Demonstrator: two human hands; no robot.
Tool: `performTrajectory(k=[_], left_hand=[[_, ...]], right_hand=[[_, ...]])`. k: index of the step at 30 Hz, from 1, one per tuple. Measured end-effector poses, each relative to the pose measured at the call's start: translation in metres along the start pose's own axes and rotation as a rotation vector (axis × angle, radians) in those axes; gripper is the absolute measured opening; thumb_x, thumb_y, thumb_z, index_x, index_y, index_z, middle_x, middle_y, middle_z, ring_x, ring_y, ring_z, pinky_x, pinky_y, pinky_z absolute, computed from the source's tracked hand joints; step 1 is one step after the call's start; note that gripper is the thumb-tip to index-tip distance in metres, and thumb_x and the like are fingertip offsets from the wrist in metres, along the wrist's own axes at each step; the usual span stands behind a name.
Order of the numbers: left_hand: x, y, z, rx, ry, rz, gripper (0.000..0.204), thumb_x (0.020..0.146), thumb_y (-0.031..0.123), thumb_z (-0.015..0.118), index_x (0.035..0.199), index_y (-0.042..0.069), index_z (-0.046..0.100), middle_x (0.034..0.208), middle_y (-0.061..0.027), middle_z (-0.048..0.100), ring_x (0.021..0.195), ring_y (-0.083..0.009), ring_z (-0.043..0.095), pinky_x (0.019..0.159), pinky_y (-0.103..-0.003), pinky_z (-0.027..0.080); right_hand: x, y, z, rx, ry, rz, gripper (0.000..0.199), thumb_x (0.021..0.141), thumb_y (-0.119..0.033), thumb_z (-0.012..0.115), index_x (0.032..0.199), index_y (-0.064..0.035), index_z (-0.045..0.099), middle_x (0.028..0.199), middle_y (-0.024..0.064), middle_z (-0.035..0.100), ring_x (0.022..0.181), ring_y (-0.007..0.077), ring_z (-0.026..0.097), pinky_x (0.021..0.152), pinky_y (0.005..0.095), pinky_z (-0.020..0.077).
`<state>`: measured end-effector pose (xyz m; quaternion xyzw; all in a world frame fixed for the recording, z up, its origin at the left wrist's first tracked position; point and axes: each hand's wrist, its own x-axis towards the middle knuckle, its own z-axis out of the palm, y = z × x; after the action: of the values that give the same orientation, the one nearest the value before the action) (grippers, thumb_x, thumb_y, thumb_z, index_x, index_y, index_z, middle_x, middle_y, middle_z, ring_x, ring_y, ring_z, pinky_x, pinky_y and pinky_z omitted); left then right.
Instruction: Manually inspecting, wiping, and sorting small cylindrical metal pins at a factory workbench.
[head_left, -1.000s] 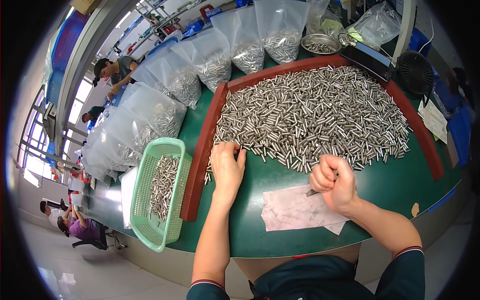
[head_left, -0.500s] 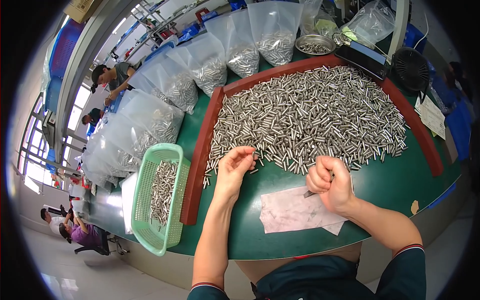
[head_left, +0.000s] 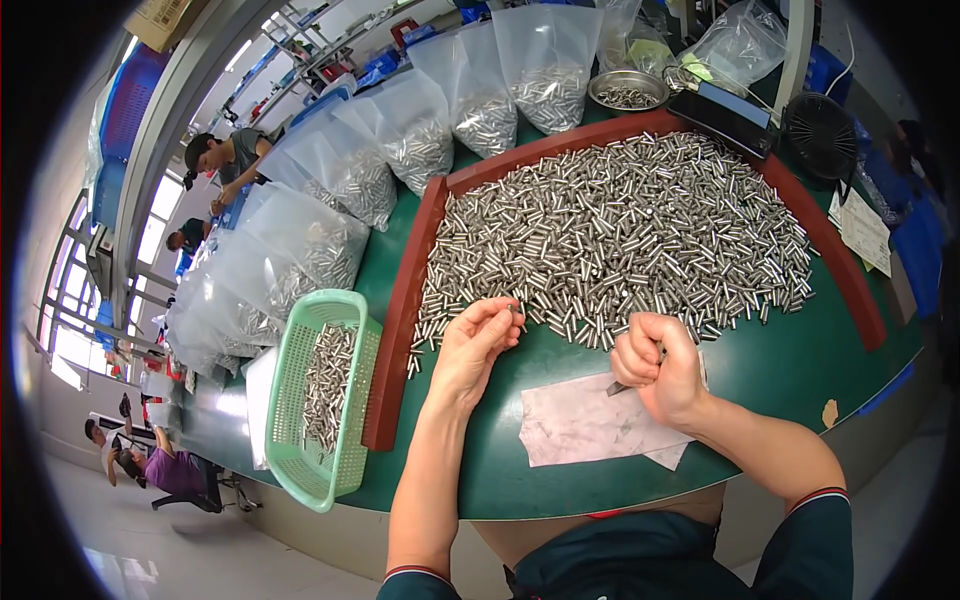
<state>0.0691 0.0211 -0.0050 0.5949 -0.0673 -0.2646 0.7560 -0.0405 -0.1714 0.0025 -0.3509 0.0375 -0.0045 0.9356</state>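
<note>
A wide heap of short shiny metal pins [head_left: 620, 230] lies on the green tabletop. At the heap's near left edge, my left hand [head_left: 475, 345] has thumb and fingers pinched on one small metal pin [head_left: 517, 309], mostly hidden by the fingertips. My right hand [head_left: 660, 365] is closed in a fist over the table, just short of the heap. A thin dark strip [head_left: 617, 388] sticks out below its fingers; the rest of it is hidden in the palm. Beneath this hand lies a smudged pale sheet [head_left: 590, 425].
Dark red wooden rails [head_left: 402, 320] border the heap. Left of them stands a green plastic basket [head_left: 350, 470] with more pins. Clear bags of pins [head_left: 415, 135] line the far left side. Behind the heap are a metal bowl [head_left: 630, 78], a phone [head_left: 725, 118] and a black fan [head_left: 820, 135].
My left hand has shifted slightly to the right and turned a little, fingers still pinched. My right hand has stayed in place. Background people have moved slightly.
</note>
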Motion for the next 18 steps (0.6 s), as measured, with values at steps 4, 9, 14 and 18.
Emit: performTrajectory(k=[4, 9, 14, 18], left_hand=[[-0.002, 0.001, 0.000, 0.061, -0.027, 0.018, 0.020, 0.084, 0.013, 0.053, 0.097, -0.001, 0.056, 0.079, -0.0064, 0.060, 0.066, -0.0087, 0.055, 0.061, -0.020, 0.045], [-0.010, 0.001, 0.015, 0.240, -0.050, 0.043, 0.016, 0.083, 0.009, 0.052, 0.092, -0.003, 0.058, 0.078, -0.0099, 0.062, 0.061, -0.0087, 0.055, 0.056, -0.021, 0.045], [-0.036, -0.007, 0.054, 0.823, -0.145, 0.245, 0.010, 0.073, 0.005, 0.063, 0.080, -0.001, 0.063, 0.070, -0.0073, 0.063, 0.055, -0.0099, 0.055, 0.051, -0.023, 0.044], [-0.047, -0.012, 0.072, 1.222, -0.245, 0.598, 0.009, 0.064, 0.004, 0.065, 0.071, 0.002, 0.061, 0.067, -0.0072, 0.054, 0.061, -0.0264, 0.052, 0.056, -0.034, 0.043]], right_hand=[[-0.001, 0.001, 0.000, 0.003, -0.002, 0.000, 0.033, 0.081, -0.017, 0.034, 0.050, -0.0103, 0.026, 0.041, -0.0006, 0.025, 0.039, 0.0079, 0.018, 0.039, 0.0238, 0.0158], [-0.001, 0.000, -0.001, -0.001, -0.007, 0.016, 0.032, 0.081, -0.017, 0.034, 0.050, -0.0104, 0.026, 0.041, -0.0006, 0.025, 0.039, 0.0079, 0.018, 0.039, 0.0235, 0.0162], [0.000, 0.000, 0.000, 0.029, -0.002, -0.006, 0.035, 0.081, -0.015, 0.035, 0.048, -0.0102, 0.027, 0.041, -0.0009, 0.026, 0.038, 0.0074, 0.020, 0.039, 0.0235, 0.0160], [-0.001, -0.003, 0.001, -0.003, -0.006, -0.089, 0.035, 0.081, -0.015, 0.035, 0.048, -0.0099, 0.027, 0.041, -0.0013, 0.026, 0.038, 0.0075, 0.020, 0.038, 0.0235, 0.0159]])
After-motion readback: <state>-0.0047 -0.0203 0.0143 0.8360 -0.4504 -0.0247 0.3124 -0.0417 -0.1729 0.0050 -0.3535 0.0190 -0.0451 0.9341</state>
